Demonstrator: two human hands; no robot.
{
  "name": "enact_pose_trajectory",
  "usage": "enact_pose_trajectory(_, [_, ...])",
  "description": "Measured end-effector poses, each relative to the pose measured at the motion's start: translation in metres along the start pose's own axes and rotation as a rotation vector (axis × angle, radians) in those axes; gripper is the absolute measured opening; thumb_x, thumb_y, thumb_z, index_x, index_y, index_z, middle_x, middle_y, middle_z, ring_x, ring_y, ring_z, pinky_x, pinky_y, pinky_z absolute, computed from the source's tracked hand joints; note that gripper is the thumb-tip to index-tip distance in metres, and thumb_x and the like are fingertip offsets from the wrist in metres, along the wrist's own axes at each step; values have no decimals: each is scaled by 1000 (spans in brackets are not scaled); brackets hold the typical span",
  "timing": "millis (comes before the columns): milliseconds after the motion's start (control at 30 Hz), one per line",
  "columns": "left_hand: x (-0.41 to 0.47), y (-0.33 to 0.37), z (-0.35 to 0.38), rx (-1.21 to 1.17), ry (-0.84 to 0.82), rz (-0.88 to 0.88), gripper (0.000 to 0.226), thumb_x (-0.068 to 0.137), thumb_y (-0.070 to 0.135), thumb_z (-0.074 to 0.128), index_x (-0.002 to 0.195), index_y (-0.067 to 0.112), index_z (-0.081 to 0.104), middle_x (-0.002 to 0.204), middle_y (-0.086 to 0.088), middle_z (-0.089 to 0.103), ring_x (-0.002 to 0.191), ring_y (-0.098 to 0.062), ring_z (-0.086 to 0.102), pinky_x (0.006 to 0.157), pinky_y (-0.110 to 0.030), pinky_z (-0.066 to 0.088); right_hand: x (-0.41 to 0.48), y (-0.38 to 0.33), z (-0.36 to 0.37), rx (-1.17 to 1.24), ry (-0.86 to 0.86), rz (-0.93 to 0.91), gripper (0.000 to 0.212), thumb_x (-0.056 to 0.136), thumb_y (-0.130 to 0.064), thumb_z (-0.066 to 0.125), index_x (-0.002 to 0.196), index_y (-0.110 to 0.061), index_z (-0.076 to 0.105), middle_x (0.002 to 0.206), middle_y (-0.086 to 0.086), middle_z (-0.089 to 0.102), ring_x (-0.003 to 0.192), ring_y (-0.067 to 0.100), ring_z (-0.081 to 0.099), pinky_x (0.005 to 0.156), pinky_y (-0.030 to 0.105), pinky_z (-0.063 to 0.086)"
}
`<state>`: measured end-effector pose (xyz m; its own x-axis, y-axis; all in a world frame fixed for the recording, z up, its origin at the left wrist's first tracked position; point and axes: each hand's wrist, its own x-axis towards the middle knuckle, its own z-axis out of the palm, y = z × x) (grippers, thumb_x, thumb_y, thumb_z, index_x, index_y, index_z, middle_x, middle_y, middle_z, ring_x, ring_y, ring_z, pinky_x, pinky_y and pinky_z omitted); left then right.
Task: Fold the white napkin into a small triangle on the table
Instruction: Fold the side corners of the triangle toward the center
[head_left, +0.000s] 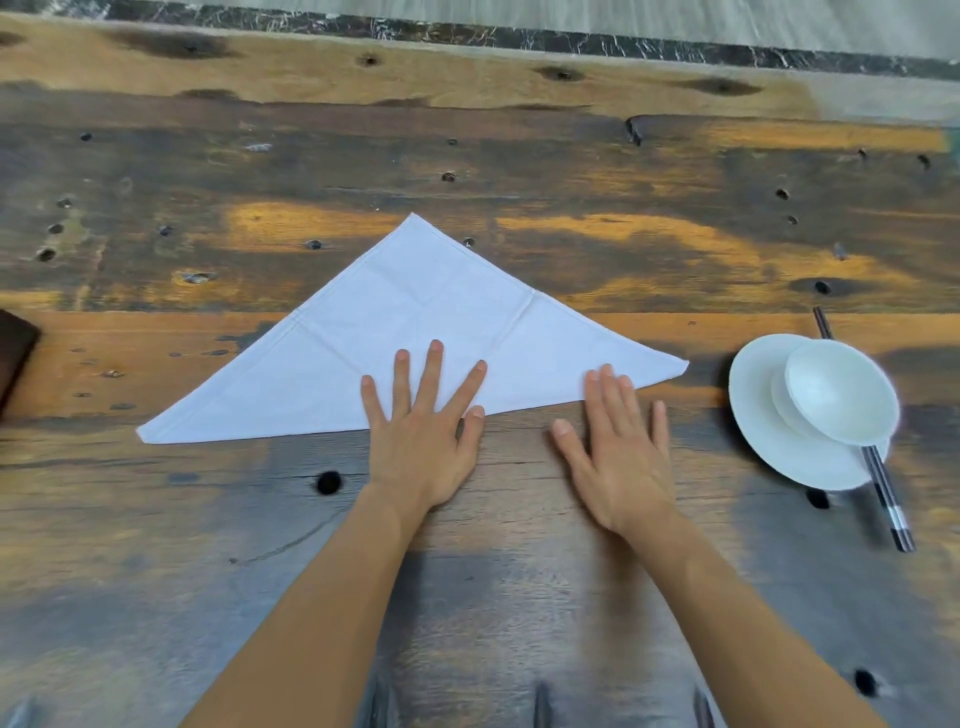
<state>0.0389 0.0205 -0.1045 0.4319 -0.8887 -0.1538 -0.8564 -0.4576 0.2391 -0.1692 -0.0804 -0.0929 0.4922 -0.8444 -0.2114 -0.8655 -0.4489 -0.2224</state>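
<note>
The white napkin (405, 322) lies flat on the wooden table (519, 156) as one large triangle, its apex pointing away from me and its long folded edge nearest me. My left hand (423, 421) rests palm down with spread fingers on the middle of that near edge. My right hand (618, 447) lies flat beside it, fingertips on the napkin's lower edge near the right corner, palm on bare wood. Neither hand grips the cloth.
A white plate (769, 441) holding a small white bowl (841, 392) stands at the right, with dark chopsticks (888, 499) running under them. A dark brown object (13, 353) pokes in at the left edge. The tabletop has several dark knot holes.
</note>
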Motion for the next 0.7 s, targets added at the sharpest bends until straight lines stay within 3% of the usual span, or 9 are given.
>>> enact_pose_trajectory(200, [1,0,-1,7,-13,9,54,103,59,8,154,61,-8,172,5,-16,156,-30,-21,120,-66,-11,-4,21,-13,-33,30,179,90,91,-74,-3,162,-18,1,170,-3,-6,155,13,-11,122,50,-14])
enact_pose_trajectory(400, [2,-4,-4,13,-45,24,54,104,59,11,152,62,-12,171,7,-20,155,-29,-24,120,-65,-11,7,-29,-7,38,7,-139,84,96,-70,2,162,-18,-4,168,-4,-12,153,10,-19,120,39,-21])
enact_pose_trajectory(467, [2,-10,-5,20,-50,44,54,103,61,11,152,63,-12,171,8,-20,155,-30,-24,121,-64,-12,8,-27,-1,10,-19,-156,83,96,-72,0,161,-21,-6,168,-7,-15,152,8,-21,120,39,-22])
enact_pose_trajectory(700, [1,-34,-10,34,-39,40,54,98,71,3,151,65,-10,172,6,-17,156,-37,-19,121,-64,-9,2,30,0,61,81,110,86,94,-77,3,161,-24,-2,169,-7,-7,152,4,-17,124,41,-11])
